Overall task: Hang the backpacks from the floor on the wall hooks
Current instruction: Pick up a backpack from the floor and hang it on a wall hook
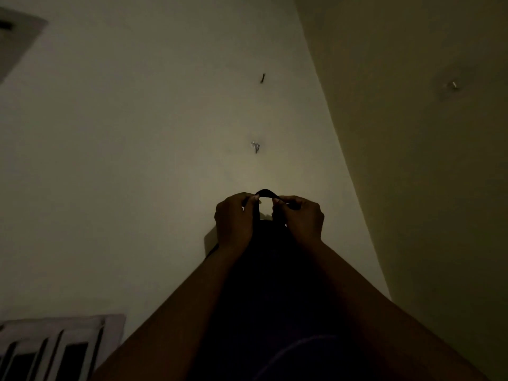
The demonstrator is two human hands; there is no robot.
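Two bare forearms frame a dark backpack (272, 284) held up against the wall (137, 160). Left hand (235, 218) and right hand (301, 218) each pinch one end of its top loop (265, 192), fingers pressed together, stretching it open. Nearest hook (256, 146) sits directly above, apart; another hook (262, 78) farther up.

One dark fabric backpack (275, 270) at lower centre, two bare hands, left (235, 218) and right (301, 220), three small metal wall hooks (255, 147) (262, 78) (453, 85) above.
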